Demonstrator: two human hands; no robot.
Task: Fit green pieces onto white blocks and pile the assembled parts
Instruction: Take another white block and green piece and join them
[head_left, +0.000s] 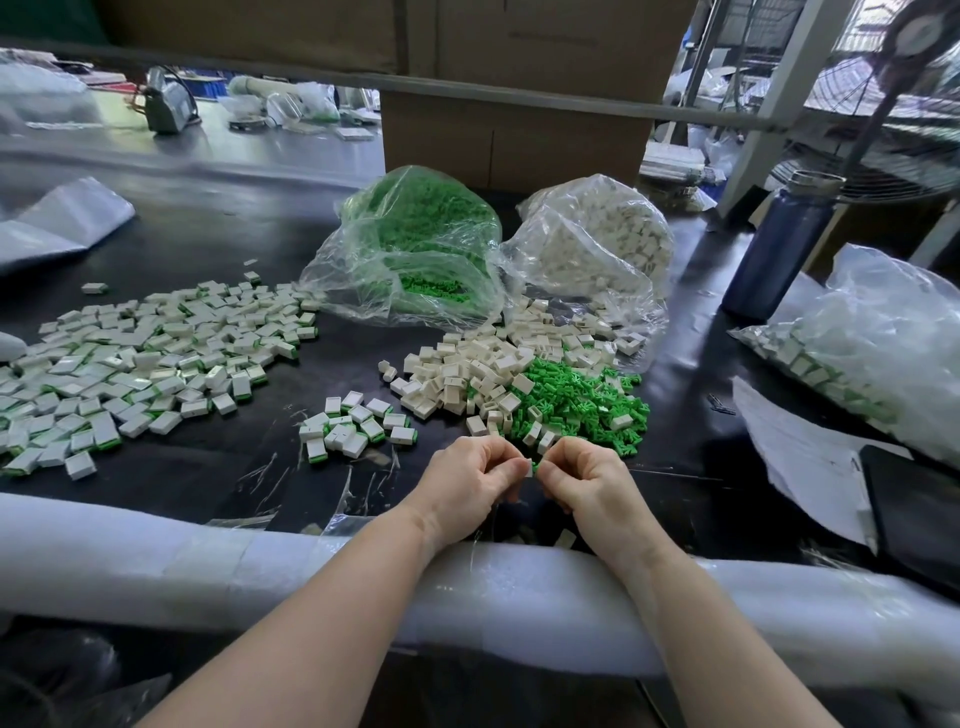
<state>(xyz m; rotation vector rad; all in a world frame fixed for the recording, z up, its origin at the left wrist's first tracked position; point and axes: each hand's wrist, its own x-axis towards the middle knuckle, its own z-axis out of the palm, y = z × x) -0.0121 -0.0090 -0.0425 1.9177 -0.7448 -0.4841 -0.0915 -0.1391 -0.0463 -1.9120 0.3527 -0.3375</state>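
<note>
White block (528, 466) sits pinched between the fingertips of both hands, which meet above the near part of the dark worktop (218, 244); a speck of green shows at its lower edge, perhaps a green piece going in, though the fingers hide most of it. The left hand (470, 486) and right hand (589, 486) each curl their fingers around it, knuckles up. Just beyond the hands lies a loose heap of white blocks (467, 374), with a heap of green pieces (582, 402) touching it on the right. A small cluster of assembled parts (356, 423) lies just beyond the left hand, and a wide pile of assembled parts (130, 358) spreads far to the left. Two clear bags, the green bag (415, 239) and the white bag (597, 239), stand behind the heaps.
</note>
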